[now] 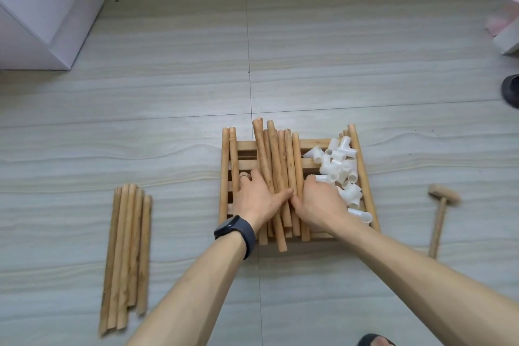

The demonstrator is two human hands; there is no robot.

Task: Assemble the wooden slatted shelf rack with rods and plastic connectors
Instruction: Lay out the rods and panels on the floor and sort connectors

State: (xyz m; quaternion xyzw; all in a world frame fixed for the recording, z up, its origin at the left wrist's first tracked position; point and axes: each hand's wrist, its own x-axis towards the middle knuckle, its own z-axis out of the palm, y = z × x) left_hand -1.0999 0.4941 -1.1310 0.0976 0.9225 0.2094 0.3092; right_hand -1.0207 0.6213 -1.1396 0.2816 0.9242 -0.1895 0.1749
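Closest to me, at the bottom edge, a dark slipper (376, 340) just shows on the floor (365, 78). Both bare forearms reach forward from there, the left one wearing a dark watch (236, 232).

The left hand (257, 196) lies on the left side of the rods (278, 166). Its thumb stretches across them towards the right, and its fingers bend down over the bundle's left edge, one of them with a ring (243, 175). I read that as a grip on the rods. The right hand (318, 202) meets it from the other side: thumb tip almost touching the left thumb, fingers curled down between the rods and the connectors (339, 171), so it is also holding the bundle.

The rods lie lengthwise, pointing away from me, on top of the shelf (245, 146), which sits flat on the floor. I cannot tell how many slatted panels are stacked there. The white connectors are heaped on the shelf's right half, with another rod along its right edge.

Well to the left, the loose rods (126, 255) lie side by side on the floor. To the right, near the shelf, lies a mallet (439, 216), head away from me.

Farther off, a dark shoe (511, 90) shows at the right edge, a white cabinet (42, 8) stands at the far left, and a pale box (505, 22) at the far right is too blurred to read.
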